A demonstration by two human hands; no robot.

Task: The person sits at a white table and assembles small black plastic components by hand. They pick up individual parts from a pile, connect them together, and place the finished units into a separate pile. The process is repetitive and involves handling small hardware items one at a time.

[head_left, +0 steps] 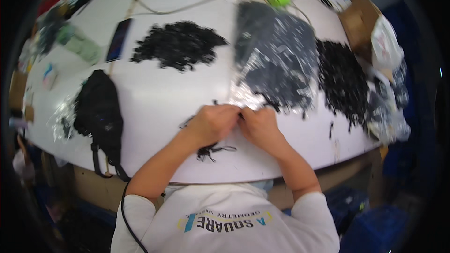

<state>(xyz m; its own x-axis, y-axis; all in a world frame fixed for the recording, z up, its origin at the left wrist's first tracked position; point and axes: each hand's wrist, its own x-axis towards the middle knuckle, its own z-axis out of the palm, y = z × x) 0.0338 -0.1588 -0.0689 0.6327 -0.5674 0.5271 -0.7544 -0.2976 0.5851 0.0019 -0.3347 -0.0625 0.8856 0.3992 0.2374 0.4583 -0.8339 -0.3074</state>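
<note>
My left hand and my right hand meet over the white table, fingers pinched around a small black piece that they mostly hide. Just beyond them lies a large clear plastic bag with many dark pieces in or under it. A few black looped, cord-like pieces rest on the table below my left wrist. One pile of small black pieces sits farther off to the left. Another pile of black pieces spreads along the right side of the plastic bag.
At left are a black waist bag, a dark phone and a greenish clear bottle. A cardboard box and crumpled clear bags line the right edge. A bright green object and a cable lie at the back.
</note>
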